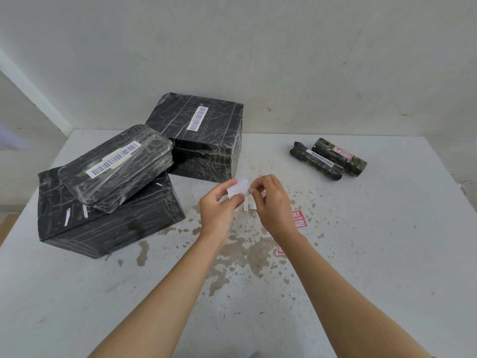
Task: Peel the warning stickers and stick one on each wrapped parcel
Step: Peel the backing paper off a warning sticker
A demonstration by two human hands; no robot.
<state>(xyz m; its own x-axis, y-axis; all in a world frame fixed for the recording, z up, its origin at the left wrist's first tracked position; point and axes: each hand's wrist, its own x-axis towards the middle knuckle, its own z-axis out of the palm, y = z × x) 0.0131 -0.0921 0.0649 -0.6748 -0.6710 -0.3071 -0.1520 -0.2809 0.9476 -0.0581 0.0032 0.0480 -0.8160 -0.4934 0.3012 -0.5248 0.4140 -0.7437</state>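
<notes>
Above the table's middle, my left hand (219,208) and my right hand (271,200) both pinch a small sticker (238,188), its white backing facing me. Two red warning stickers lie on the table: one (299,219) beside my right wrist, another (280,249) partly hidden under my right forearm. At the left, a flat black wrapped parcel (116,166) rests on a larger one (108,223). A third black box (206,135) stands behind them. At the right lie two black rolls; the farther roll (340,156) bears a red sticker, the nearer roll (316,161) shows only a barcode.
The white table (361,267) is stained with brown patches near its middle. White backing scraps (249,206) lie just beyond my hands. A pale wall rises behind the table. The table's left edge drops off beside the stacked parcels.
</notes>
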